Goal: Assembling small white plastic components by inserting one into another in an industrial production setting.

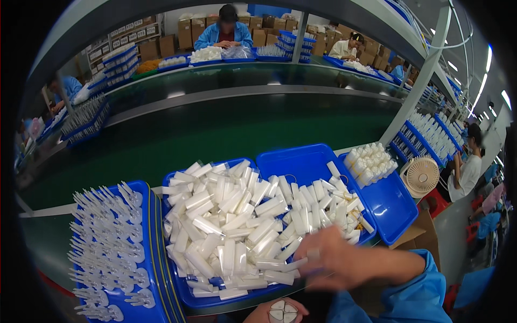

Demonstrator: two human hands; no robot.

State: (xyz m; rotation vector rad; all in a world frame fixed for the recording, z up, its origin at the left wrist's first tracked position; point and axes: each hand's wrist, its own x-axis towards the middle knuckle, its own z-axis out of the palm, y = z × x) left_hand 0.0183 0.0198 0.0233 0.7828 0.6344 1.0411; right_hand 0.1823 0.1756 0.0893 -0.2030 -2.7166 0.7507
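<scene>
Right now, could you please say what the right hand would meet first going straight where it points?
Pointing left, the right hand would probably meet the pile of white pieces first, though depth is unclear.

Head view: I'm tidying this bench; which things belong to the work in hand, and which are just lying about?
Apparently in use:
left hand, holding white segmented piece
right hand, blurred, near loose white pieces
blue trays bearing them

Apparently just nearby:
beige fan
cardboard box
</scene>
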